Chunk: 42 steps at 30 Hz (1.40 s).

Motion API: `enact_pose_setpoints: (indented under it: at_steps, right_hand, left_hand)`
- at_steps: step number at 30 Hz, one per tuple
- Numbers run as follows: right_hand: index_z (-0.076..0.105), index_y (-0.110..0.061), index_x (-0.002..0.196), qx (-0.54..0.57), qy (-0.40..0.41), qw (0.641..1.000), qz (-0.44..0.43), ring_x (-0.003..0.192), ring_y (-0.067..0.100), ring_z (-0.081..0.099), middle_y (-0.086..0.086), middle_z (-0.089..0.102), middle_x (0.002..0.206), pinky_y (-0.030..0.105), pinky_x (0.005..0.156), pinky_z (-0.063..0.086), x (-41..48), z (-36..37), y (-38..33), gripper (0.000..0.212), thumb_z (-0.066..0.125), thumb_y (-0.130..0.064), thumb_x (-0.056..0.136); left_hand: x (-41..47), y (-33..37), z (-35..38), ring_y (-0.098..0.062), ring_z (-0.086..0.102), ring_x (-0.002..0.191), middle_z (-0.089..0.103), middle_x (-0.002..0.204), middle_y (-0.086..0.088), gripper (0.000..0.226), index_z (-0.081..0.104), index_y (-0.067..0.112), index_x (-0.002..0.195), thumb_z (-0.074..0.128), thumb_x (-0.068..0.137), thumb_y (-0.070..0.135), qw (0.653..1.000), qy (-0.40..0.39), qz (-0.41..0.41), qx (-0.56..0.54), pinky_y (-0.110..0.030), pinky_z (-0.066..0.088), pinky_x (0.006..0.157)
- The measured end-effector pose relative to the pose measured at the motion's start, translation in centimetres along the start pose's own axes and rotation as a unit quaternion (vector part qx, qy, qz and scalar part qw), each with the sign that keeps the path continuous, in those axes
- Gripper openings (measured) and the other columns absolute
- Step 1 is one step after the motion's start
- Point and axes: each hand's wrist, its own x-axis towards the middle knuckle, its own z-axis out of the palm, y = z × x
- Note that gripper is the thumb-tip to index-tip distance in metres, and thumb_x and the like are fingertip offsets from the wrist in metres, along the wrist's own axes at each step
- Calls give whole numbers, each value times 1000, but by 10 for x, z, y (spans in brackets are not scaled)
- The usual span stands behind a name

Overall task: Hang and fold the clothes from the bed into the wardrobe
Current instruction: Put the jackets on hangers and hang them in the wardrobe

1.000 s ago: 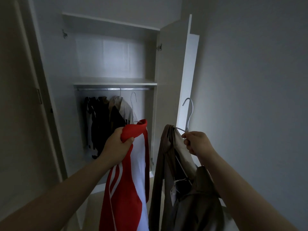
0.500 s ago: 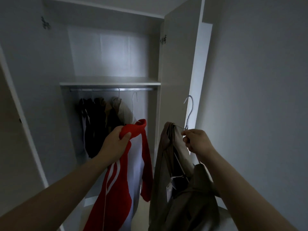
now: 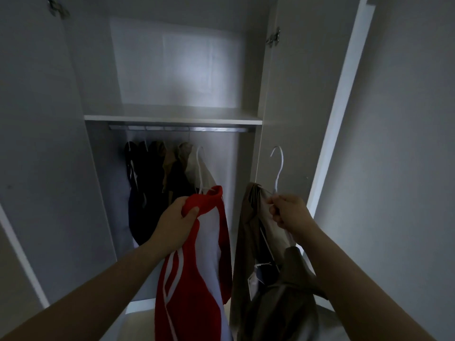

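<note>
Red-and-white garment hung in front of the open wardrobe, below the rail and towards its right end. Left hand gripped it, fingers bunched round the red collar. A thin white hook rose from the collar, so it was probably already on a hanger.

Brown garment hung just beside it to the right, on a white wire hanger. Right hand pinched that hanger at the base of its neck. A paper tag dangled from the cloth.

Handling, judged:
- Both pieces looked soft and limp, and light enough for one hand each.
- The cloth draped straight down and would swing and slide on thin wire.
- The wire looked springy and easy to tip.
- Best hold is the neck just under the hook, leaving the hook clear for the rail.
- The left hand's collar grip carries the load but steers the hook poorly.

Dark and tan clothes filled the left and middle of the rail. The right end showed bare metal. The shelf sat directly above the rail, leaving little room over it.
</note>
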Motion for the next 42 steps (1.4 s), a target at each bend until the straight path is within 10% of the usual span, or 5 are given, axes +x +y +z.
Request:
enact_pose_setpoints:
  at_steps: [20, 30, 42]
  right_hand:
    - [62, -13, 71, -50, 26, 998, 29, 42, 10, 43, 1, 52, 54, 21, 43, 33, 275, 67, 47, 33, 44, -9, 98]
    - [58, -9, 75, -4, -13, 998, 55, 34, 4, 39, 5, 48, 57, 15, 35, 29, 366, 75, 63, 30, 41, -7, 99]
    - [61, -6, 67, -20, 26, 997, 70, 34, 8, 39, 1, 49, 47, 16, 33, 29, 435, 110, 90, 34, 44, -2, 96]
  left_hand:
    - [233, -79, 76, -10, 55, 103, 57, 114, 4, 32, 49, 19, 129, 48, 98, 25, 999, -38, -18, 2, -25, 44, 90]
    - [325, -108, 128, 3, 55, 81, 58, 103, 7, 30, 50, 20, 127, 50, 98, 26, 998, 23, -51, -3, -5, 39, 57]
    - [407, -161, 164, -2, 55, 90, 55, 100, 13, 25, 54, 20, 121, 50, 97, 23, 998, 5, -30, -47, -16, 40, 77]
